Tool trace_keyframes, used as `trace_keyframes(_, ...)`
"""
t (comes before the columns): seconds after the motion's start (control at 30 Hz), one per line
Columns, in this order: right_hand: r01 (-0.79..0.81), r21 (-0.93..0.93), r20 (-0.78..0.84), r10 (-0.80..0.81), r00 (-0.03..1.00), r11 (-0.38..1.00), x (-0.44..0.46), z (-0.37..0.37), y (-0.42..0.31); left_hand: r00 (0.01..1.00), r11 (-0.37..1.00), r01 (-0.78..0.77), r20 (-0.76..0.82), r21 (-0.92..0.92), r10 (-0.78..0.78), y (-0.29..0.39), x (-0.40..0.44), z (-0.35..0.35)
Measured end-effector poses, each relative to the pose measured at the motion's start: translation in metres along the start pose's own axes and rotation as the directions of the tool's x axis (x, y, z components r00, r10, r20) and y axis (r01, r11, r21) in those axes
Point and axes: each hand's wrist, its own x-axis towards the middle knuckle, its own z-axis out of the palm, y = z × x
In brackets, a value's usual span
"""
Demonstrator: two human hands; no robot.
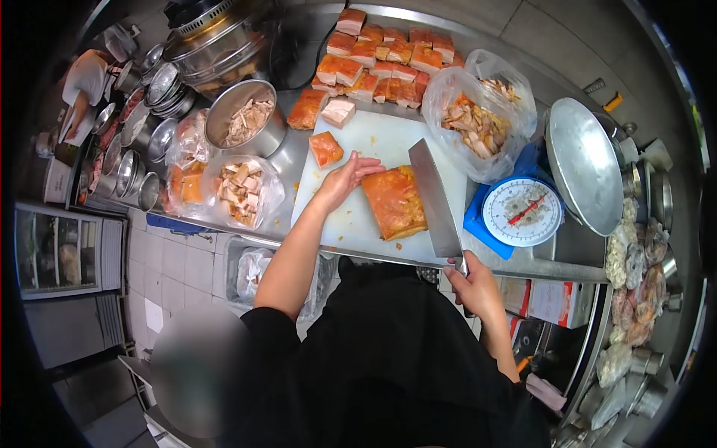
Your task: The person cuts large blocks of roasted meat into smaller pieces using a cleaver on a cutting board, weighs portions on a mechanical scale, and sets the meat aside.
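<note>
Presently, I record the right hand closed on the handle of the cleaver, past the near edge of the cutting board. The blade stands along the right side of the roast slab; the left hand, fingers extended, is at its far left corner. Bare board lies left of the slab; the blue scale limits room beyond the right edge on the bench.

The round patch at lower left is blurred; the bottom edge cuts the black clothing.
</note>
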Motion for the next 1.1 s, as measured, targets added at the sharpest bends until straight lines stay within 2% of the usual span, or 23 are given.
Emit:
trace_keyframes(0.03, -0.020, 0.044, -0.002, 0.020, 1.000, 0.999, -0.003, 0.003, 0.000, 1.000, 0.998, -0.013, 0.003, -0.067, 0.013, -0.003, -0.001, -0.001)
trace_keyframes(0.1, -0.038, 0.084, 0.000, 0.038, 0.999, 0.996, -0.006, 0.008, 0.002, 0.999, 0.997, -0.040, 0.033, -0.061, 0.042, -0.008, 0.000, -0.004)
trace_keyframes(0.17, -0.088, 0.207, 0.015, 0.087, 0.996, 0.974, -0.008, 0.010, 0.010, 0.995, 0.996, -0.072, 0.065, -0.050, 0.075, -0.010, 0.001, -0.006)
trace_keyframes(0.37, -0.080, 0.287, -0.043, 0.097, 0.994, 0.954, -0.015, 0.019, 0.009, 0.990, 0.993, -0.114, 0.083, -0.022, 0.116, -0.013, -0.002, -0.004)
trace_keyframes(0.5, -0.069, 0.276, -0.057, 0.088, 0.994, 0.959, -0.016, 0.022, 0.004, 0.989, 0.992, -0.121, 0.093, 0.027, 0.118, -0.012, 0.000, -0.006)
trace_keyframes(0.77, -0.064, 0.033, -0.066, 0.066, 0.996, 0.997, -0.017, 0.025, -0.020, 0.985, 0.990, -0.140, 0.101, -0.025, 0.142, -0.017, -0.002, -0.008)
trace_keyframes(0.9, -0.026, -0.055, -0.078, 0.021, 0.997, 0.998, -0.013, 0.026, -0.021, 0.985, 0.988, -0.152, 0.086, 0.027, 0.150, -0.022, -0.001, -0.009)
trace_keyframes(0.97, 0.044, -0.169, -0.095, -0.060, 0.994, 0.985, -0.009, 0.026, -0.019, 0.986, 0.987, -0.153, 0.081, 0.053, 0.148, -0.023, 0.000, -0.008)
trace_keyframes(1.0, 0.040, -0.169, -0.099, -0.057, 0.993, 0.985, -0.008, 0.025, -0.024, 0.980, 0.979, -0.187, 0.085, 0.076, 0.180, -0.023, 0.001, -0.008)
trace_keyframes(1.07, 0.021, -0.284, -0.052, -0.037, 0.998, 0.959, -0.007, 0.023, -0.039, 0.973, 0.971, -0.220, 0.093, 0.098, 0.211, -0.024, 0.002, -0.005)
trace_keyframes(1.1, 0.018, -0.285, -0.054, -0.035, 0.998, 0.958, -0.005, 0.023, -0.040, 0.966, 0.951, -0.258, 0.071, 0.172, 0.250, -0.022, 0.002, -0.002)
